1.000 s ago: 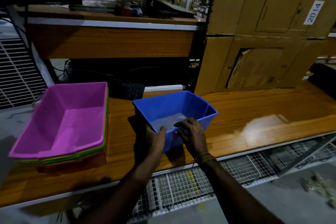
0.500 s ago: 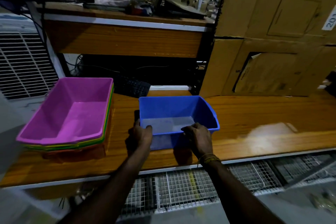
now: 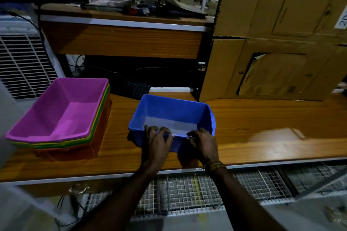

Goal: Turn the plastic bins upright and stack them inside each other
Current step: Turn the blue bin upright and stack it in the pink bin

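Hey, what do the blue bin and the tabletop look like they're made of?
Blue bin: looks like molded plastic, smooth and slightly glossy, with a thin rolled rim and uniform color. Tabletop: wood or wood-look laminate; grain lines show, and a bright glare patch suggests a polished finish.

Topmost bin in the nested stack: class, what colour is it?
Pink-purple; the topmost bin shows best in the head view.
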A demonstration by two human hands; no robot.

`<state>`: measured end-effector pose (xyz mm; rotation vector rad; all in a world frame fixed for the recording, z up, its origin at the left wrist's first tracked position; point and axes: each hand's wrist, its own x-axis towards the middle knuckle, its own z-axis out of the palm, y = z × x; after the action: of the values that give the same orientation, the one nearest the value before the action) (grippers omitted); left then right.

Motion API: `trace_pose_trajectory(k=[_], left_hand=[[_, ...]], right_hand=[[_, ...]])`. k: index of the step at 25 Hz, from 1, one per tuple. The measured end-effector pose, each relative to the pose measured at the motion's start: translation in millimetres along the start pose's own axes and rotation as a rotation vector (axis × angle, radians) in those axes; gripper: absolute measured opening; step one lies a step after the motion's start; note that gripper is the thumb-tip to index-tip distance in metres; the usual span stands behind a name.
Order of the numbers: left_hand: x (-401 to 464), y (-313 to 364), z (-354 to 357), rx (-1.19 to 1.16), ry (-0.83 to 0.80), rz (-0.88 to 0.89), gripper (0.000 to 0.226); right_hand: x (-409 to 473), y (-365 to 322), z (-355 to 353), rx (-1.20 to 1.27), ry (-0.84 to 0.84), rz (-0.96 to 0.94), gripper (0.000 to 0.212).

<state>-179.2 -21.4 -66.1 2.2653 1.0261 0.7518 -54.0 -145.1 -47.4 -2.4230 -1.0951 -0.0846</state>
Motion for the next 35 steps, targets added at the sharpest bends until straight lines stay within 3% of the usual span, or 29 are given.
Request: trace_pose_trajectory(k=[2,6,10,16,19,21,25,27,31,35], left_hand=[[9,-2,0,0.052,0.034,-0.086,0.021],[-14,32,10,0.035,-0.029,-0.261,0.032],[-17,43,23,-0.084,-0.165,-0.173,0.027],[7,13,-4,-0.103,-0.038,-0.08,0.025],[14,19,-9,-0.087,-0.052,-0.082,0.029],[11,22,-7,-0.08,-0.068,-0.114,0.037],[-11,36,14,-0.031,-0.1,-0.295,0.077],[-16,42,21,-0.019,-0.143,-0.327,0.081],[-1,30,4,0.029,-0.104,-0.276,0.061],[-6,15,0,0.149,0.014,-0.217,0.045]], right_hand=[[-3,3,-1,0.078,-0.024,-0.007,0.021],[-9,21,-2,0.028,0.13,0.067,0.027],[-8,21,-11,0.028,0.116,0.071,0.024],[-6,21,-25,0.343,0.108,0.067,0.019],[0,23,-31,0.321,0.123,0.056,0.019],[6,34,-33,0.222,0.134,0.049,0.02],[13,56,-28,0.184,-0.051,0.112,0.037],[11,59,-24,0.122,-0.03,0.095,0.036],[12,68,-28,0.08,0.035,0.052,0.033],[7,69,-24,0.169,-0.049,-0.072,0.037]])
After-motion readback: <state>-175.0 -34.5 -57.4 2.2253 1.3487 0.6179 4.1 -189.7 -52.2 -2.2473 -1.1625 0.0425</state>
